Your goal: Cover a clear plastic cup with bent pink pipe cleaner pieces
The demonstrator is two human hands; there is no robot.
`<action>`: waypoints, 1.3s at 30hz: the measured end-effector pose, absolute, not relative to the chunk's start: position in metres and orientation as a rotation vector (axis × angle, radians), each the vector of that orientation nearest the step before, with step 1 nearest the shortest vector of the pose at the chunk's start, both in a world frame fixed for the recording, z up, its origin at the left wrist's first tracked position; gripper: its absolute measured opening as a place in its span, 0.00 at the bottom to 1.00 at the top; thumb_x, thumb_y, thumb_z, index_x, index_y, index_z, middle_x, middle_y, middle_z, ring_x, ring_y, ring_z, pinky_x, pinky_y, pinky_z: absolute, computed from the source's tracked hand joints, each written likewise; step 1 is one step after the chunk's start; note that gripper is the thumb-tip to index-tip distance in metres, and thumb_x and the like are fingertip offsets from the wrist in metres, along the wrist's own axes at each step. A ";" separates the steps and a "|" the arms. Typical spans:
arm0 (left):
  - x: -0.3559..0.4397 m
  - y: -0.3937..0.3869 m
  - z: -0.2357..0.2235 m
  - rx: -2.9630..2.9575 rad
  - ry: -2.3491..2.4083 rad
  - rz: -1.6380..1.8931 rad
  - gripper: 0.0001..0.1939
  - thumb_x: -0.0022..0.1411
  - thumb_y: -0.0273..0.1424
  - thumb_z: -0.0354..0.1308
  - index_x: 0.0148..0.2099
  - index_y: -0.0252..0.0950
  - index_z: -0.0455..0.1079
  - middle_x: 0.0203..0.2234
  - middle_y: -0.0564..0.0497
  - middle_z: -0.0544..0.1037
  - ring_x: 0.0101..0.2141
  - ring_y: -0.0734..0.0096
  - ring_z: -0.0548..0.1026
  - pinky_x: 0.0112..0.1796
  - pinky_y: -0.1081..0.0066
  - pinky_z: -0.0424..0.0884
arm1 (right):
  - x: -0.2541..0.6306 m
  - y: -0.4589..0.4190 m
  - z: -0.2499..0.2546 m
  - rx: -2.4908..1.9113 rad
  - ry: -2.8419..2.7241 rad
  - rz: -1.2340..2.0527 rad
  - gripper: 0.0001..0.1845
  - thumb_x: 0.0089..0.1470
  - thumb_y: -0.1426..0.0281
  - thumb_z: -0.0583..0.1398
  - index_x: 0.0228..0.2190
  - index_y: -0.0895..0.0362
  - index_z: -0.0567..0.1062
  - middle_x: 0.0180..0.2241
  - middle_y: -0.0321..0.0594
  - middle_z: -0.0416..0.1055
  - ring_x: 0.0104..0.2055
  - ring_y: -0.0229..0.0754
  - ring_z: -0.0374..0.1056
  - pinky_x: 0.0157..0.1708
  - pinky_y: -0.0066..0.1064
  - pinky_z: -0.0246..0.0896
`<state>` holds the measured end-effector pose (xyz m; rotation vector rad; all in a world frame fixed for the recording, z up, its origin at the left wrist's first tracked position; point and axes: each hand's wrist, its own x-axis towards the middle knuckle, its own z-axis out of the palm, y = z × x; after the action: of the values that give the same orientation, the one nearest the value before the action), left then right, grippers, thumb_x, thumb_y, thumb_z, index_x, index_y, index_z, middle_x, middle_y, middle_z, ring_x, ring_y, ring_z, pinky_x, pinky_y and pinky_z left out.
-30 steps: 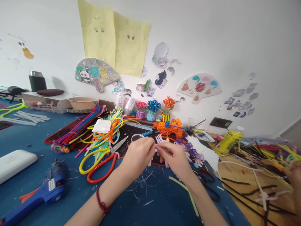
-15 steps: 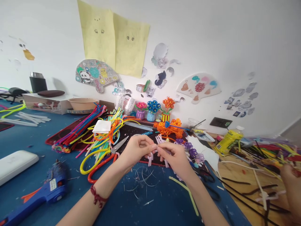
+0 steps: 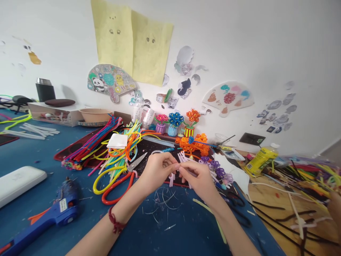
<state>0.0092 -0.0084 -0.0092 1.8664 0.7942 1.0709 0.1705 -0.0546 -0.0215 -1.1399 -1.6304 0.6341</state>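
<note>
My left hand (image 3: 156,170) and my right hand (image 3: 198,176) meet at the fingertips over the front of the dark tray, thumbs and forefingers pinched together. A pale lilac pipe cleaner (image 3: 172,179) shows just under the left fingers; the small part between the fingertips is mostly hidden. More pale lilac pieces (image 3: 182,156) lie right behind my hands. Purple looped flowers (image 3: 220,173) rest beside the right hand. Left of my left hand are open scissors (image 3: 137,163) with one yellow and one red handle.
A blue glue gun (image 3: 66,209) and white case (image 3: 21,185) lie at left. Bundled pipe cleaners (image 3: 92,142), orange flowers (image 3: 201,143) and small potted flowers (image 3: 174,122) stand behind. At right are a yellow bottle (image 3: 262,160) and another person's blurred hand (image 3: 335,209).
My left hand has turned, its fingers loosening from a tight curl so thumb and forefinger show. The right hand barely moves. The other person's hand shifts at the right edge.
</note>
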 end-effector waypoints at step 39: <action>0.012 -0.017 -0.005 2.154 1.182 1.143 0.07 0.59 0.25 0.52 0.34 0.35 0.71 0.20 0.54 0.74 0.23 0.73 0.69 0.27 0.75 0.59 | 0.196 -0.019 -0.059 -1.918 -1.643 -0.095 0.07 0.49 0.76 0.56 0.22 0.58 0.69 0.25 0.43 0.70 0.30 0.45 0.65 0.29 0.31 0.50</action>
<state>0.0117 -0.0167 -0.0053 2.1536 1.1818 1.1431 0.1956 -0.0187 -0.0590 -1.9184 -1.6430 -0.0953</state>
